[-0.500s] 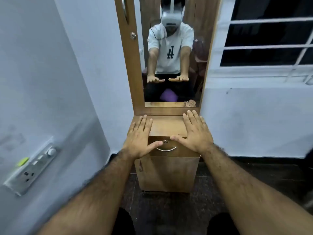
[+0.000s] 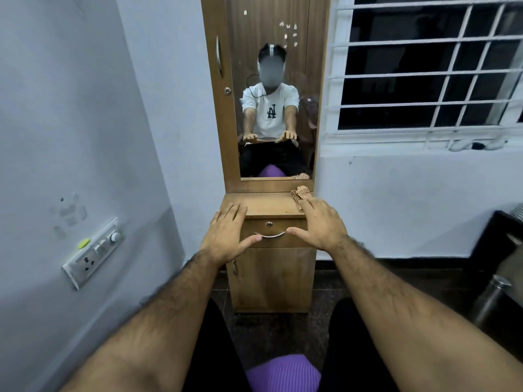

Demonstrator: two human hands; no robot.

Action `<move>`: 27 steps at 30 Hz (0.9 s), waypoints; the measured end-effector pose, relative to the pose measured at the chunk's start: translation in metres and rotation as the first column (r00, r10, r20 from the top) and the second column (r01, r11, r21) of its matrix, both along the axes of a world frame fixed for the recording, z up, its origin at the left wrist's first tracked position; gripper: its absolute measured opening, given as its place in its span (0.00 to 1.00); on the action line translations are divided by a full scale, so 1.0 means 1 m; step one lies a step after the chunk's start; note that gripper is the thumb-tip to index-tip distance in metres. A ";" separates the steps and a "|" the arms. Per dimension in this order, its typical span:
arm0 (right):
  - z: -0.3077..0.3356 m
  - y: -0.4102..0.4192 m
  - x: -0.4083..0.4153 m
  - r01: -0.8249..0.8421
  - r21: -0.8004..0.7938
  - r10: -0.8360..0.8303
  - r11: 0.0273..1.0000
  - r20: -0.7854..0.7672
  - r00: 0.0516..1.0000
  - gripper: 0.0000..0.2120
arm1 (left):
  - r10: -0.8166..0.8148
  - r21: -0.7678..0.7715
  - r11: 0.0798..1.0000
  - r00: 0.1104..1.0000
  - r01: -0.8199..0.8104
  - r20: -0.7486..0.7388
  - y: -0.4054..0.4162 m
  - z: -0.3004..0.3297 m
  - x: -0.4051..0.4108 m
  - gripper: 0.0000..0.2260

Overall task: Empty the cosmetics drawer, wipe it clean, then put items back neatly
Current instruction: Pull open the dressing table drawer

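Nothing of the task looks done yet. The drawer (image 2: 273,233) sits closed under the worktop (image 2: 268,206), its handle (image 2: 270,235) untouched. The left hand (image 2: 227,232) and right hand (image 2: 321,224) hover flat, fingers spread, holding nothing, at 9 and 3 o'clock of the handle. A checked cloth (image 2: 301,195) waits at 1 o'clock. Emptying, wiping and refilling all remain.

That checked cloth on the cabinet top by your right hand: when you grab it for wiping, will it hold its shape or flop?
The cloth lies crumpled in soft folds, so it will probably flop and drape rather than stay stiff. It looks thin, so likely light. One end lies close to the cabinet top's right edge near the right hand, so a careless push might slide it off.
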State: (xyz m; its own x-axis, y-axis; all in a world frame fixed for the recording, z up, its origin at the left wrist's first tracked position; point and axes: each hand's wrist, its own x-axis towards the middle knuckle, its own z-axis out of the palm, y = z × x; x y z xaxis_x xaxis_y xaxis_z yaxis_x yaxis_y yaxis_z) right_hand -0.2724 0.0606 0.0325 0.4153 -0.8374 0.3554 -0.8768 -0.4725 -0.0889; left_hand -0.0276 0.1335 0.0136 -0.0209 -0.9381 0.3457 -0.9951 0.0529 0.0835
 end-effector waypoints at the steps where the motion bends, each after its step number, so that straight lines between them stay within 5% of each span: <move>1: -0.002 0.000 0.001 0.014 0.006 -0.014 1.000 -0.004 1.000 0.35 | 0.008 -0.010 1.000 1.000 -0.008 -0.005 0.001 -0.003 0.002 0.38; 7: -0.034 -0.024 0.014 0.067 0.237 -0.102 0.969 0.141 0.985 0.25 | 0.093 0.090 0.992 0.989 -0.083 -0.113 -0.019 -0.043 0.011 0.30; 12: -0.080 -0.048 0.030 0.046 0.498 -0.299 0.866 0.443 0.845 0.19 | 0.229 0.164 0.972 0.837 -0.169 -0.497 -0.051 -0.082 0.009 0.23; 15: -0.107 -0.071 0.040 -0.001 0.569 -0.399 0.822 0.577 0.713 0.13 | 0.305 0.220 0.952 0.580 -0.214 -0.756 -0.079 -0.099 0.003 0.19; 19: -0.138 -0.103 0.058 -0.067 0.675 -0.562 0.735 0.661 0.497 0.09 | 0.336 0.276 0.926 0.230 -0.259 -0.913 -0.120 -0.128 0.000 0.14; 23: -0.165 -0.132 0.074 -0.131 0.765 -0.696 0.631 0.632 0.341 0.09 | 0.340 0.359 0.900 -0.117 -0.247 -0.933 -0.158 -0.152 0.001 0.04; 27: -0.177 -0.155 0.089 -0.160 0.843 -0.812 0.514 0.539 0.225 0.08 | 0.361 0.429 0.879 -0.299 -0.206 -0.883 -0.190 -0.162 0.002 0.04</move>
